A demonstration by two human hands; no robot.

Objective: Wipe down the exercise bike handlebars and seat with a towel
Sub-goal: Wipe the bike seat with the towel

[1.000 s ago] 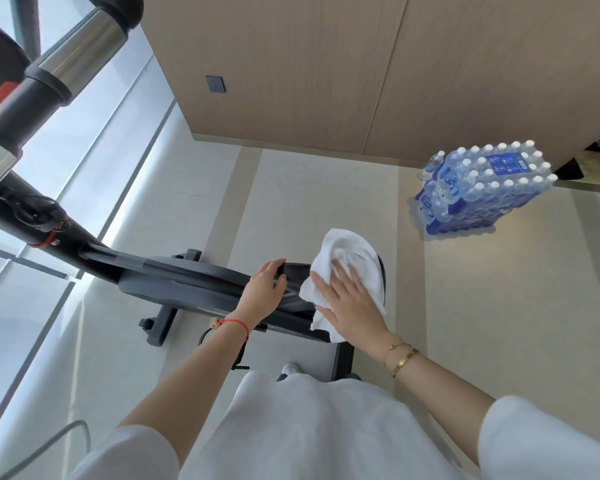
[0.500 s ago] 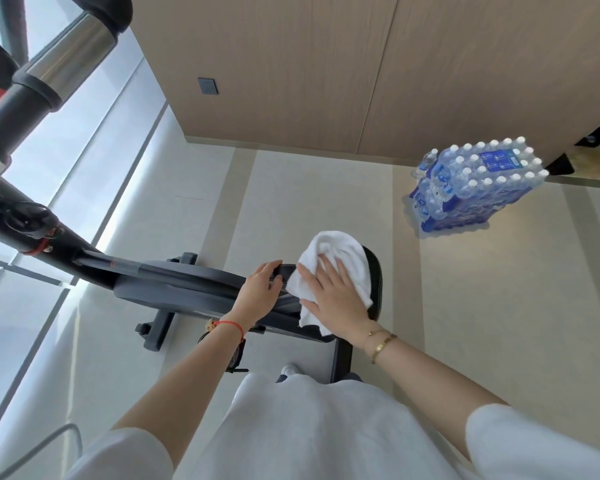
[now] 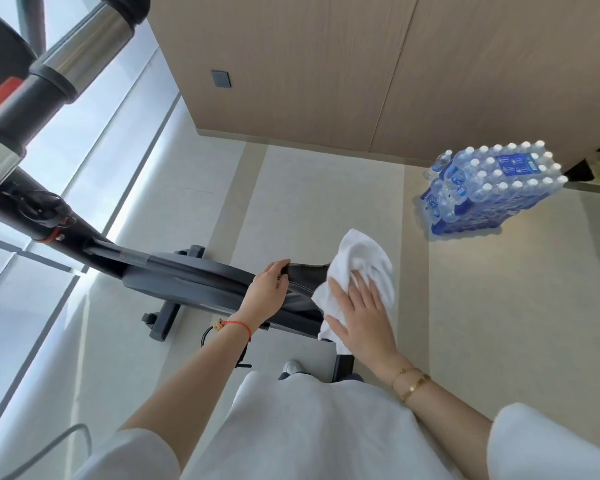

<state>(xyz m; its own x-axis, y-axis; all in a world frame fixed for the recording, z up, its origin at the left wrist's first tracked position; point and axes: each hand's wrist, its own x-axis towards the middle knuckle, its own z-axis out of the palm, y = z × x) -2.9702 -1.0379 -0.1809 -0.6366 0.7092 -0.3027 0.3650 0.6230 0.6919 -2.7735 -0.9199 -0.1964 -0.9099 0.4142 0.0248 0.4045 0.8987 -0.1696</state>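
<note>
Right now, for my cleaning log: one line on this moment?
step: wiping seat | right hand: flat on towel | left hand: grips seat nose

1 towel (image 3: pixel 361 261); 1 seat (image 3: pixel 305 273); 2 hands: left hand (image 3: pixel 265 294); right hand (image 3: pixel 362 315)

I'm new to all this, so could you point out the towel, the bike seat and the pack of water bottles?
towel (image 3: pixel 362 256): head view, upper folds of the cloth.
bike seat (image 3: pixel 305 271): head view, bare black nose.
pack of water bottles (image 3: pixel 492 188): head view, top of the pack.

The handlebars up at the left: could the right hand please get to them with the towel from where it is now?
Probably not without stepping over: the right hand presses the towel on the seat, and the handlebars lie far off across the frame.
</note>
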